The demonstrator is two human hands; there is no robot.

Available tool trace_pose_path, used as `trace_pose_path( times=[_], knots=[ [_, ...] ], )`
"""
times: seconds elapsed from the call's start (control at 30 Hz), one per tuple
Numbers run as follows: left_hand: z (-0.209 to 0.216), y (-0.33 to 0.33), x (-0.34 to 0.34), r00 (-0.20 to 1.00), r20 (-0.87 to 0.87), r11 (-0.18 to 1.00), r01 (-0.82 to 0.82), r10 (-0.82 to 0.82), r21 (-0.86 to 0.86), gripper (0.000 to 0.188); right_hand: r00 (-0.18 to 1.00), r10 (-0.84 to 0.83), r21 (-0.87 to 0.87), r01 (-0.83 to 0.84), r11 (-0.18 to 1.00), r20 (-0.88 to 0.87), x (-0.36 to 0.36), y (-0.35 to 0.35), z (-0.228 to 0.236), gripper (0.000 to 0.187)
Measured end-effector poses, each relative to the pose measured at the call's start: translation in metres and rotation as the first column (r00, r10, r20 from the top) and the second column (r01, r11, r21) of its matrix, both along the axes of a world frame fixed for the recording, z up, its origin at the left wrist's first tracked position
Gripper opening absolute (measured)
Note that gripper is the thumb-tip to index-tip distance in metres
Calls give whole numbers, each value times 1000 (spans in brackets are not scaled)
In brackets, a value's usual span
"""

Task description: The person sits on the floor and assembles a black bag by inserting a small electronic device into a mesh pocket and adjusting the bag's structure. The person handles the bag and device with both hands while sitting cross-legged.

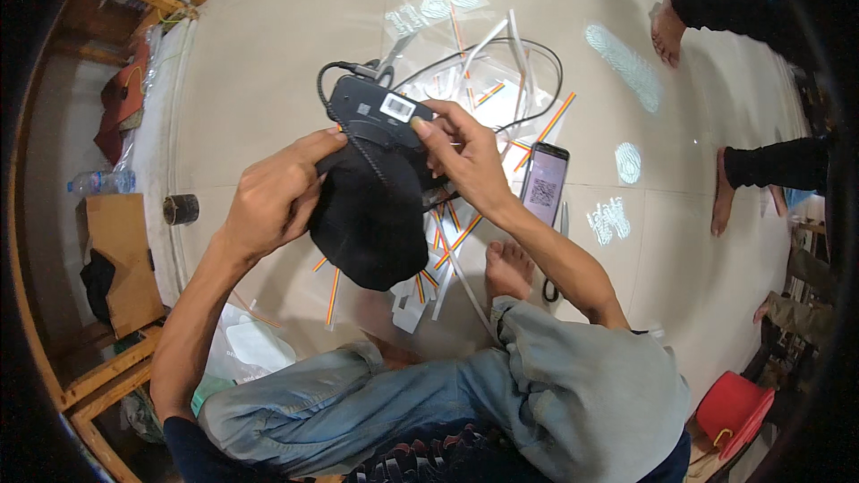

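Denim knees [555, 394]; both hands [268, 201] slide matte box [376, 112] into soft pouch [371, 224].

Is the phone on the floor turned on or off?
On. The phone lies flat on the floor beside the right hand, its screen lit with a square pattern.

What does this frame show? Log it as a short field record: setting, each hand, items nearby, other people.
setting: person seated on a pale tiled floor
left hand: grips a black pouch
right hand: holds a black device at the pouch's top, cable attached
nearby: smartphone lit; striped strips; scissors
others: another person's bare feet at upper right
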State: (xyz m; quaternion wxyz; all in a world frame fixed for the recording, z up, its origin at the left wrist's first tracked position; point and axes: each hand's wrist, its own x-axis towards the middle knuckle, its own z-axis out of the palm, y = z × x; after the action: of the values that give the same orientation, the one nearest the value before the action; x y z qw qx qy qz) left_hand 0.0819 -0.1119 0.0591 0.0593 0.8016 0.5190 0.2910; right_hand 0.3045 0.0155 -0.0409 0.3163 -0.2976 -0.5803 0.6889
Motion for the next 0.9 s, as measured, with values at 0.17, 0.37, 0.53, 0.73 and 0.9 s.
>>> trace_pose_path(
  times=[0.17,0.37,0.53,0.73,0.9],
  knots=[
    [0,-1,2,1000,-28,1000,-3,2,-16,30,999,17,-116,-23,993,-47,0,-4,0,34],
    [-1,0,3,997,-42,998,61,-61,-2,29,994,-18,-99,7,995,-111,-4,-9,-12,33],
    [-3,0,2,997,-46,998,56,-57,-13,27,995,-11,-160,-5,987,-101,-6,-12,-16,34],
    [1,-2,-7,999,-40,999,1,-2,-38,23,982,-49,-244,3,970,-185,-2,-23,-22,41],
    [15,-2,-15,992,-77,994,-103,101,-30,22,992,-118,-260,101,960,-49,36,-58,-80,40]
  ],
)
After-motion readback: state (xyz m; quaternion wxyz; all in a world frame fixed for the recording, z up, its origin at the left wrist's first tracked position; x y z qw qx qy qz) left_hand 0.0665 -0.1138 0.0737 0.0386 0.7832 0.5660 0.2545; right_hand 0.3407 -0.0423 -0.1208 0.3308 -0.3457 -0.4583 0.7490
